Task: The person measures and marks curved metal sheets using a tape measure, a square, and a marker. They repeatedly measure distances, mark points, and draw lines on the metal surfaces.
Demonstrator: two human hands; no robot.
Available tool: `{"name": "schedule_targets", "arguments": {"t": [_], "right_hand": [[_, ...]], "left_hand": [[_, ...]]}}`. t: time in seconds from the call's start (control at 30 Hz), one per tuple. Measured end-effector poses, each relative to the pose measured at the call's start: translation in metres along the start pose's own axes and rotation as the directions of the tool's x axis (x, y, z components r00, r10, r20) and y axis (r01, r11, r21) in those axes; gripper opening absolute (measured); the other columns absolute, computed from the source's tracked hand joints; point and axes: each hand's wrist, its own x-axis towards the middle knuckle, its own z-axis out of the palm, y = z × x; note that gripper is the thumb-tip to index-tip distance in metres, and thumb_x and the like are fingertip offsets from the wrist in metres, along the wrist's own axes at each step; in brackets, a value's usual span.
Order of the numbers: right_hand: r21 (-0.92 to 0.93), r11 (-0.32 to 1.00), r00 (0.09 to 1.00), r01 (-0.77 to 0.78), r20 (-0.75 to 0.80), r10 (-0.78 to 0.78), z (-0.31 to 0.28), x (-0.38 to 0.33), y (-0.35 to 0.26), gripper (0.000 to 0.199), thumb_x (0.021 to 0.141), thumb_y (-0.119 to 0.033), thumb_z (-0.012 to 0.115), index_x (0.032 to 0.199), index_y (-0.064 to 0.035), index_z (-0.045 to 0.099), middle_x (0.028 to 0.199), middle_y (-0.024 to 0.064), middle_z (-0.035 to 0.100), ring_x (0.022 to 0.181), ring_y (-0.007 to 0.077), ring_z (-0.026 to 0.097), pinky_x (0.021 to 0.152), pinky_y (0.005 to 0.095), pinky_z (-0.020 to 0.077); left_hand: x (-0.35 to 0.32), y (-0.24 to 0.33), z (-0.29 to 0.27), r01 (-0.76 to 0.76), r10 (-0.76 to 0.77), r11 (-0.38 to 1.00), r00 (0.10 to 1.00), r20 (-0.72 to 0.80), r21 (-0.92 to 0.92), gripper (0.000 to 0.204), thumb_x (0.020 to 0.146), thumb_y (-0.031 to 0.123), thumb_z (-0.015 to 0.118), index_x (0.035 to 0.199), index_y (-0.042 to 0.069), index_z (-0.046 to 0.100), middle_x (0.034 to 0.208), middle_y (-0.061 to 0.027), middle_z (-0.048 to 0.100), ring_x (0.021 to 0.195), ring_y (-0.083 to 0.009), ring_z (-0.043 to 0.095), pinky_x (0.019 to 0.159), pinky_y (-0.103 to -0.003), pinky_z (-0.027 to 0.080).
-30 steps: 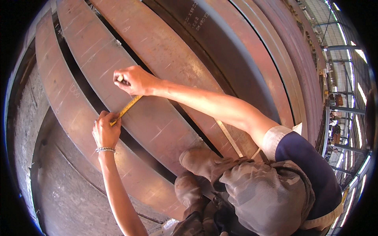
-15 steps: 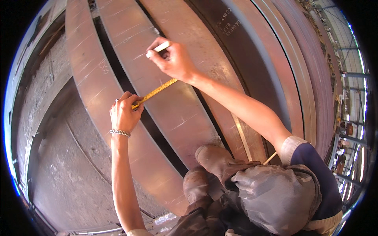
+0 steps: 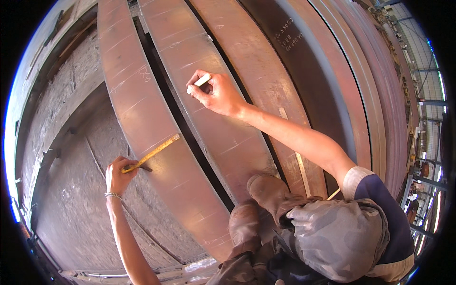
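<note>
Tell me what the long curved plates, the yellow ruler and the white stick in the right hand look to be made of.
Curved plates: likely steel, matte reddish-brown with scratches and chalk marks, like rust or mill scale.
Yellow ruler, held by the left hand: thin, flat and stiff, painted metal or wood; cannot tell which.
White stick in the right hand: dull white, probably chalk or soapstone.

No packages, signs or screens show; only pale chalk lettering (image 3: 289,34) (two short slanted lines) on a dark steel plate (image 3: 304,71), upper centre.
</note>
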Motion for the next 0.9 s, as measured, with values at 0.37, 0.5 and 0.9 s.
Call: {"name": "schedule_targets", "arguments": {"t": [0.37, 0.5, 0.9], "right_hand": [[-0.001, 1.000, 0.999, 0.028, 0.024, -0.028, 0.015, -0.008, 0.002, 0.012, 0.098, -0.015, 0.069, 0.093, -0.0032, 0.067, 0.069, -0.0019, 0.064, 0.062, 0.0023, 0.056, 0.056, 0.0238, 0.0445], [0.006, 1.000, 0.999, 0.017, 0.051, -0.017, 0.022, -0.010, 0.004, 0.012, 0.097, -0.014, 0.069, 0.093, -0.0034, 0.066, 0.070, -0.0014, 0.064, 0.063, 0.0028, 0.057, 0.057, 0.0242, 0.0453], [0.030, 0.979, 0.928, -0.201, 0.327, 0.180, 0.088, -0.009, 0.014, 0.011, 0.092, -0.014, 0.066, 0.089, -0.0039, 0.069, 0.079, 0.0064, 0.073, 0.073, 0.0144, 0.070, 0.068, 0.0303, 0.0548]], "left_hand": [[0.024, 0.019, 0.005, -0.036, 0.035, 0.991, 0.999, 0.006, 0.125, 0.024, 0.073, 0.011, 0.082, 0.096, 0.013, 0.081, 0.092, -0.0073, 0.070, 0.083, -0.0282, 0.070, 0.079, -0.039, 0.056], [0.022, 0.010, 0.003, 0.005, -0.007, 0.987, 1.000, 0.009, 0.158, 0.023, 0.073, 0.012, 0.082, 0.096, 0.013, 0.081, 0.092, -0.0073, 0.069, 0.085, -0.0286, 0.070, 0.079, -0.040, 0.055], [0.019, -0.008, 0.012, 0.008, -0.008, 0.997, 1.000, 0.003, 0.081, 0.021, 0.074, 0.014, 0.082, 0.096, 0.011, 0.080, 0.092, -0.0095, 0.071, 0.086, -0.0296, 0.070, 0.079, -0.039, 0.055]]}}
